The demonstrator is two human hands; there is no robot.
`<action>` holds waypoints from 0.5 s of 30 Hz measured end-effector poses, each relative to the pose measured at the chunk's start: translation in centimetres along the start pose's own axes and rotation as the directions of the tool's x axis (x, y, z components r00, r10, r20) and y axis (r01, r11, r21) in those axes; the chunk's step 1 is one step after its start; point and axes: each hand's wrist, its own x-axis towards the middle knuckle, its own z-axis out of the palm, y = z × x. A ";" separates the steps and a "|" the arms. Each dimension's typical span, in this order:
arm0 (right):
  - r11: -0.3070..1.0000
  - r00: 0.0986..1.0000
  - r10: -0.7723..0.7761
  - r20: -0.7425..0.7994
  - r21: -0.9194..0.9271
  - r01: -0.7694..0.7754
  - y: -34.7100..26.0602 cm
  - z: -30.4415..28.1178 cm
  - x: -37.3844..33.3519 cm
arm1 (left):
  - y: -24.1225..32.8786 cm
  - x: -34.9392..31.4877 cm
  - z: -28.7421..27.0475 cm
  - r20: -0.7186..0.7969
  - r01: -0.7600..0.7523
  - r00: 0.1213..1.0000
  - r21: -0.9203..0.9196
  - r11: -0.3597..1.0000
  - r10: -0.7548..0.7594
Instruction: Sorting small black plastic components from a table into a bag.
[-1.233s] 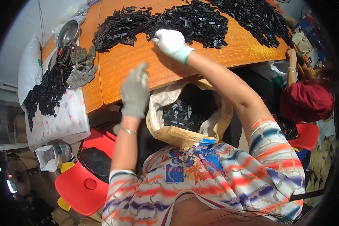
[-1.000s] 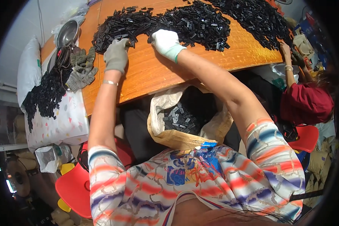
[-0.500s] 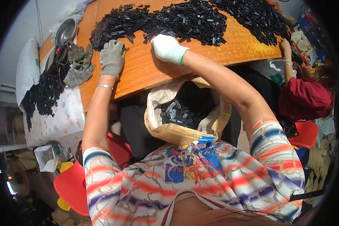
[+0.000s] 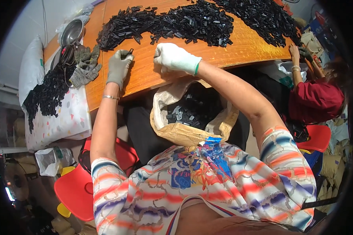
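My left hand [image 4: 119,67], in a grey-green glove, pinches a small black plastic piece [image 4: 130,51] between thumb and fingertips, just above the wooden table [image 4: 145,74]. To its right my right hand [image 4: 175,58] wears a white knitted glove and is curled closed near the table top; whatever its fingers hold is hidden. Beyond both hands lies a long pile of small black plastic pieces [image 4: 184,23]. An open sack [image 4: 176,131] rests at my lap under the table edge, with black and some greyish pieces [image 4: 180,113] inside.
At the left, spare grey work gloves [image 4: 84,66] and a metal bowl [image 4: 71,32] lie beside another heap of black pieces [image 4: 47,94] on a patterned cover [image 4: 76,113]. On the right, a person in a dark red top [image 4: 315,98] works at another black pile [image 4: 262,19].
Both hands have drawn back a little from the pile toward me. My left hand has turned, and the piece in its fingertips now points upward. My right hand is curled more sideways.
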 end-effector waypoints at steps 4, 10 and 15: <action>0.998 0.987 -0.065 -0.150 -0.011 0.064 -0.1 0.4 -0.3 | 4.0 -3.7 0.7 0.160 0.269 0.963 -0.655 0.706 -0.218; 0.981 0.972 -0.099 -0.213 0.140 0.130 -1.9 1.0 -1.1 | 3.8 -6.2 1.3 0.296 0.319 0.947 -0.914 0.253 -0.125; 0.967 0.903 -0.223 -0.367 0.036 0.253 -0.4 2.2 0.1 | 5.2 -6.9 2.4 0.323 0.337 0.934 -0.939 0.070 -0.153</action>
